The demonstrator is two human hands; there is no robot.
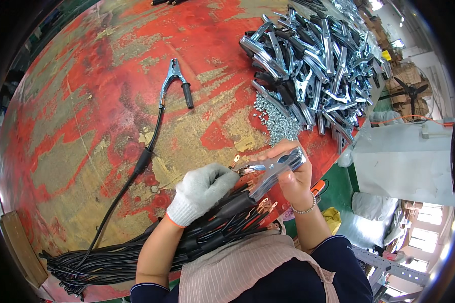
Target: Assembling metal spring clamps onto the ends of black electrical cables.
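Closest in there's a pinkish striped apron [237,267], with a fat bundle of black cables [111,265] right alongside, copper lugs poking out the right end. Just above that, the right hand [299,181], bare with a bracelet [306,208] on the wrist, has a solid grip on a silver clamp [271,168], its nose pointing at the other hand. The left hand [201,189] is in a white knit glove, fingers curled in beside a copper lug [235,159], but they hide whatever's between them, so can't tell if it's gripping. Further out on the scuffed red table [40,202] sits another clamp [173,70] wired to a black cable [121,199], then loose screws [278,121] and a big heap of clamps [313,65]. Way off right, there's a black fan [410,92].
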